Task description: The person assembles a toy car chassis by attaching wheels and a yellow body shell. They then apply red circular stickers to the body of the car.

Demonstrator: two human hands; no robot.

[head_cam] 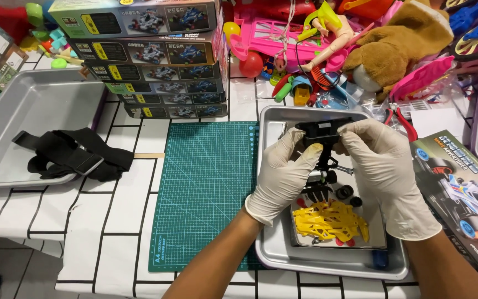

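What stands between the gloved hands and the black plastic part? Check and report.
Nothing visible does. The left hand and right hand already pinch the black plastic part from both sides, above the metal tray holding the yellow parts.

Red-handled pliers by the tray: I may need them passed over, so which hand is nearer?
Right. The right hand is just left of the red-handled pliers, beside the handles. The left hand is farther left, beyond the black plastic part both hands hold.
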